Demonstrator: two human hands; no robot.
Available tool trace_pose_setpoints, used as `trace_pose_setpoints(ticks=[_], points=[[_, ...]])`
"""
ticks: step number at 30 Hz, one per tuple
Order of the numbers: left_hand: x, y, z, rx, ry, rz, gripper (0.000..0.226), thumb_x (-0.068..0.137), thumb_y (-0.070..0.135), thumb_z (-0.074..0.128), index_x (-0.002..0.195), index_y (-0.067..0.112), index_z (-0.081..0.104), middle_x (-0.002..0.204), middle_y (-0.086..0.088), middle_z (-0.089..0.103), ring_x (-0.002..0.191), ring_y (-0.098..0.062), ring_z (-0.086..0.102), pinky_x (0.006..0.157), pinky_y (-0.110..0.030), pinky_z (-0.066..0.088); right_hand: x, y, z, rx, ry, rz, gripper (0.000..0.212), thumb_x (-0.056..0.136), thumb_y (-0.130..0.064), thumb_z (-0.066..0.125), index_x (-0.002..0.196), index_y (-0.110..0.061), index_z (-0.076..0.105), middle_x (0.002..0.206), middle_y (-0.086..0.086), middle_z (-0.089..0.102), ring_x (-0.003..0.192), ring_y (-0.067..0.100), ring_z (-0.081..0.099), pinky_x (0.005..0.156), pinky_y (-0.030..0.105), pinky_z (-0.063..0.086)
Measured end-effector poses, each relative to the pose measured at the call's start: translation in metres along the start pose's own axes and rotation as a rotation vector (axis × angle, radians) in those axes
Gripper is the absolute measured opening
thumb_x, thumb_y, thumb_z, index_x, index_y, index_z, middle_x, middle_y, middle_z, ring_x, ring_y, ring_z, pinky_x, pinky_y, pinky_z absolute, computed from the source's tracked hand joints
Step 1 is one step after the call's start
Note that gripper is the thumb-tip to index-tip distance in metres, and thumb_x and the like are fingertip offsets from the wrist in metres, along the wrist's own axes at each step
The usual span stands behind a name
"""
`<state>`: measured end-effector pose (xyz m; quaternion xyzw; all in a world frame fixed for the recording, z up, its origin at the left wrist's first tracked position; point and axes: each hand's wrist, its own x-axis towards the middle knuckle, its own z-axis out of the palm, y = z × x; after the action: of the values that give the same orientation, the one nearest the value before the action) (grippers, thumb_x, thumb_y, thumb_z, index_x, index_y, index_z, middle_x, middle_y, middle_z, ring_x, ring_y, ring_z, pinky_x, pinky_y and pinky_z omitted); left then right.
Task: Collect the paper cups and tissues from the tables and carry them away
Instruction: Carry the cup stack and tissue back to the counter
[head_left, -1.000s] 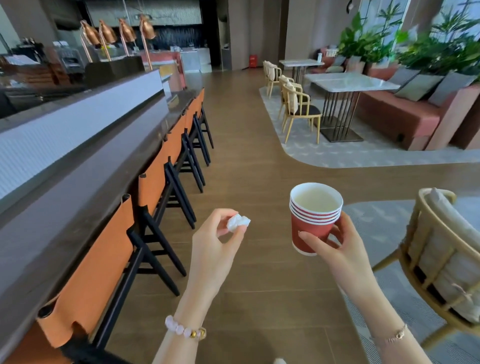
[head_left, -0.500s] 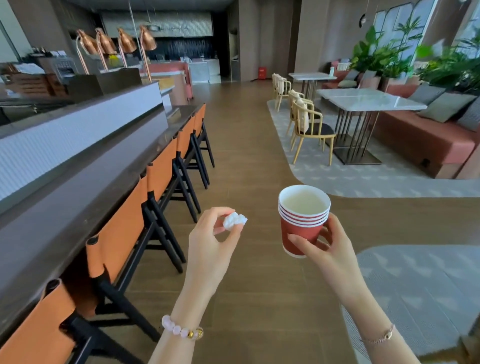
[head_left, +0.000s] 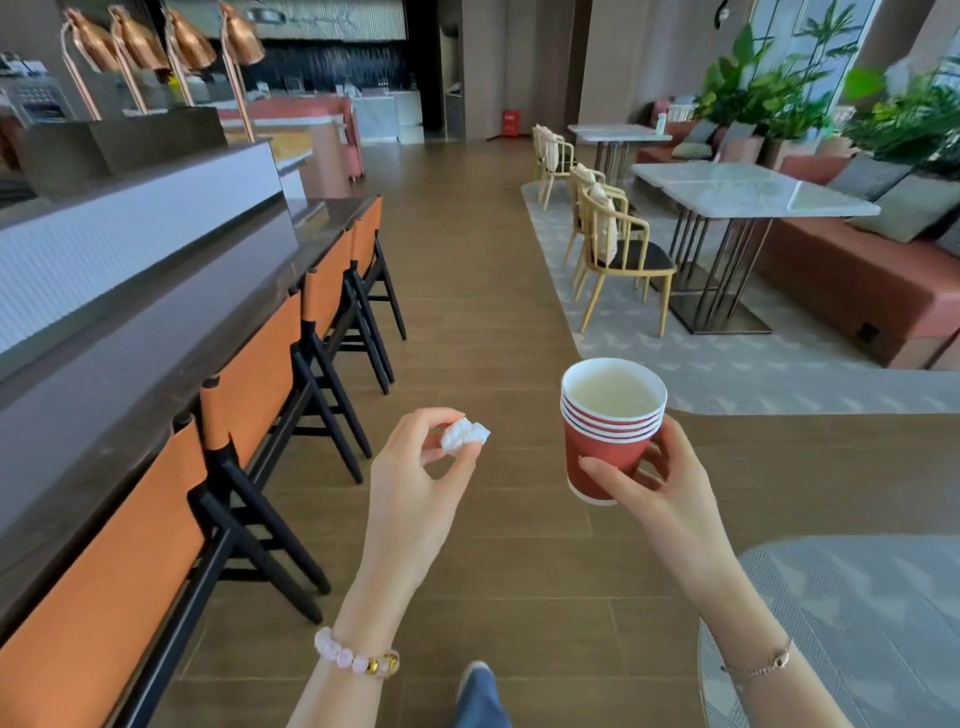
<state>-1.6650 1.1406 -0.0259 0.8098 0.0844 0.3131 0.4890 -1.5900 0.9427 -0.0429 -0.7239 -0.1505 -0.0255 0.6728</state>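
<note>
Counter (head_left: 104, 395) and stools (head_left: 249, 384) run along the frame's left; tables (head_left: 748, 192) and chairs (head_left: 618, 244) stand upper right.

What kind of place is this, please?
Most likely a cafe or hotel lounge: a long bar counter lined with orange stools, marble-look tables with yellow chairs, and copper heat lamps over a serving area.

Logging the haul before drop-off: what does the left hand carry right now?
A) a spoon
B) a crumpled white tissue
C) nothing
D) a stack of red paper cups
B: the left hand pinches a crumpled white tissue between thumb and fingertips, while the right hand holds the stack of red paper cups.
</note>
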Motion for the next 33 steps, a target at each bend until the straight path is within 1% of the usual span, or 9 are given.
trace_pose_setpoints(ticks=[3, 7, 10, 13, 17, 22, 27, 30, 33], points=[[0.074, -0.028, 0.017, 0.003, -0.004, 0.020, 0.017, 0.084, 0.016, 0.067, 0.099, 0.024, 0.063, 0.099, 0.015, 0.064, 0.098, -0.001, 0.059, 0.084, -0.012, 0.047, 0.071, 0.016, 0.022, -0.010, 0.009, 0.003, 0.061, 0.069, -0.015, 0.082, 0.122, -0.027, 0.054, 0.103, -0.013, 0.068, 0.095, -0.002, 0.063, 0.074, 0.009, 0.048], [0.178, -0.058, 0.036, -0.004, -0.031, 0.035, 0.017, 0.085, 0.017, 0.066, 0.098, 0.027, 0.061, 0.098, 0.016, 0.064, 0.098, -0.003, 0.059, 0.084, -0.014, 0.047, 0.171, 0.029, 0.052, -0.018, 0.008, 0.020, 0.060, 0.070, -0.016, 0.083, 0.121, -0.030, 0.054, 0.106, -0.012, 0.067, 0.094, -0.003, 0.063, 0.073, 0.011, 0.049], [0.244, -0.079, 0.047, 0.011, -0.031, 0.045, 0.019, 0.084, 0.017, 0.067, 0.098, 0.029, 0.061, 0.098, 0.017, 0.064, 0.097, -0.001, 0.059, 0.083, -0.014, 0.047, 0.237, 0.039, 0.073, -0.014, 0.026, 0.023, 0.058, 0.069, -0.018, 0.083, 0.118, -0.031, 0.055, 0.105, -0.012, 0.067, 0.093, -0.004, 0.063, 0.071, 0.009, 0.048], [0.297, -0.099, 0.058, 0.019, -0.037, 0.035, 0.021, 0.084, 0.016, 0.067, 0.099, 0.029, 0.060, 0.098, 0.017, 0.064, 0.097, -0.001, 0.059, 0.083, -0.015, 0.047, 0.293, 0.050, 0.091, -0.017, 0.015, 0.027, 0.057, 0.070, -0.020, 0.082, 0.119, -0.028, 0.055, 0.106, -0.013, 0.067, 0.095, -0.004, 0.062, 0.073, 0.007, 0.048], [0.359, -0.127, 0.072, 0.015, -0.036, 0.023, 0.022, 0.084, 0.017, 0.067, 0.100, 0.030, 0.060, 0.098, 0.017, 0.064, 0.098, -0.001, 0.060, 0.084, -0.013, 0.046, 0.365, 0.064, 0.112, -0.005, 0.003, 0.021, 0.058, 0.070, -0.020, 0.082, 0.120, -0.027, 0.055, 0.107, -0.012, 0.067, 0.097, -0.003, 0.062, 0.076, 0.013, 0.047], [0.440, -0.169, 0.099, 0.016, -0.007, -0.003, 0.020, 0.084, 0.017, 0.067, 0.101, 0.027, 0.061, 0.099, 0.015, 0.065, 0.098, -0.001, 0.060, 0.085, -0.018, 0.049, 0.462, 0.091, 0.137, 0.013, -0.025, 0.004, 0.062, 0.069, -0.019, 0.082, 0.122, -0.030, 0.053, 0.106, -0.017, 0.066, 0.096, -0.006, 0.061, 0.073, 0.006, 0.046], [0.549, -0.208, 0.140, 0.028, 0.022, 0.006, 0.018, 0.085, 0.015, 0.067, 0.099, 0.025, 0.062, 0.098, 0.015, 0.065, 0.098, -0.002, 0.059, 0.086, -0.022, 0.050, 0.581, 0.123, 0.157, 0.033, -0.057, -0.011, 0.061, 0.070, -0.019, 0.082, 0.121, -0.033, 0.052, 0.106, -0.018, 0.067, 0.098, -0.004, 0.062, 0.074, 0.008, 0.048], [0.625, -0.223, 0.167, 0.028, 0.028, 0.019, 0.018, 0.085, 0.014, 0.067, 0.099, 0.024, 0.062, 0.098, 0.014, 0.065, 0.098, -0.002, 0.059, 0.086, -0.021, 0.049, 0.660, 0.137, 0.165, 0.040, -0.060, -0.024, 0.060, 0.069, -0.021, 0.082, 0.120, -0.033, 0.053, 0.103, -0.022, 0.067, 0.097, -0.004, 0.062, 0.073, 0.007, 0.047], [0.694, -0.236, 0.193, 0.031, 0.042, 0.034, 0.018, 0.085, 0.014, 0.067, 0.100, 0.023, 0.062, 0.099, 0.014, 0.065, 0.099, -0.003, 0.060, 0.086, -0.018, 0.048, 0.736, 0.148, 0.171, 0.045, -0.076, -0.035, 0.060, 0.068, -0.021, 0.083, 0.120, -0.030, 0.054, 0.104, -0.017, 0.068, 0.098, -0.002, 0.062, 0.075, 0.008, 0.048]])
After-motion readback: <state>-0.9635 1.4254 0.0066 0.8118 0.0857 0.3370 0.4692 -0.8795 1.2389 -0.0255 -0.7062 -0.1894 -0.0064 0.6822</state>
